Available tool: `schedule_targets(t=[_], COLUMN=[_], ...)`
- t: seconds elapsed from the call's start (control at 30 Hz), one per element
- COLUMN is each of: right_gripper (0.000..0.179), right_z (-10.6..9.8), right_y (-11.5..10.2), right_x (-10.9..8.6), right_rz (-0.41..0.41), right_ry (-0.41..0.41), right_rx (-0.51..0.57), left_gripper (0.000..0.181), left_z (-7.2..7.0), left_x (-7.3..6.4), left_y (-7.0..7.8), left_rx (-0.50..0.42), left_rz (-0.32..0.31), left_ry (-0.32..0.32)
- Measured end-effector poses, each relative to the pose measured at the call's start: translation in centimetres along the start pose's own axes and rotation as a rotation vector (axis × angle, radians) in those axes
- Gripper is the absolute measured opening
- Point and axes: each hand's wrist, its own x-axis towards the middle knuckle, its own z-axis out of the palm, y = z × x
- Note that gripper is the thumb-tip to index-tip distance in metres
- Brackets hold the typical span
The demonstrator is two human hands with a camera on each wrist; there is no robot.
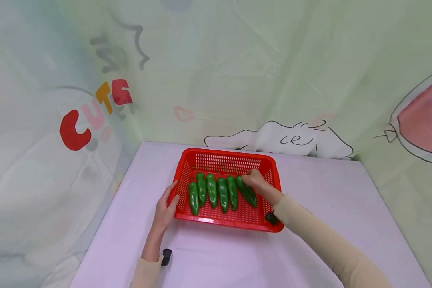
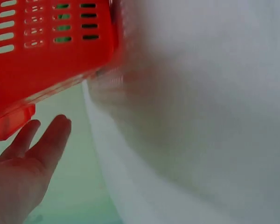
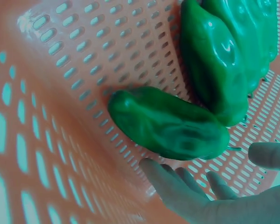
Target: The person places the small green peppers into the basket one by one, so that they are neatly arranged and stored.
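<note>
A red plastic basket (image 1: 230,225) with slotted walls holds several long green peppers (image 1: 211,190) in a row, stems toward its far side. My left hand (image 1: 164,208) rests at the basket's left rim. Its fingers look fairly straight in the left wrist view, beside the red wall (image 2: 51,70); the rim covers part of them. Inside the basket, my right hand (image 1: 253,180) is at the stem end of the rightmost pepper (image 1: 247,194). In the right wrist view its thumb and fingers (image 3: 168,184) are spread apart near that slanted pepper (image 3: 168,123), holding nothing.
The basket stands on a pale, cloth-covered table (image 1: 327,200). Behind and beside the table hang light curtains (image 1: 216,72) with printed letters and drawings. A small black device (image 1: 167,257) is at the left wrist and another (image 1: 271,218) at the right.
</note>
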Motion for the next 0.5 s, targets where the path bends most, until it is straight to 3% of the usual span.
schedule_targets(t=[0.2, 0.37, 0.5], right_gripper=[0.014, 0.052, 0.057], right_z=[0.0, -0.3, -0.4], right_y=[-1.1, -2.4, -2.9], right_x=[-0.1, -0.5, -0.8], right_rz=[-0.009, -0.026, -0.130], right_ry=[0.038, 0.047, 0.049], right_rx=[-0.054, -0.081, -0.186], left_gripper=[0.053, 0.055, 0.057], left_z=[-0.7, -1.2, -1.4], left_x=[1.2, 2.4, 3.2], left_y=[0.8, 1.8, 2.5], left_rx=[0.235, 0.358, 0.459], left_rz=[0.077, 0.085, 0.086], left_ry=[0.007, -0.008, -0.010])
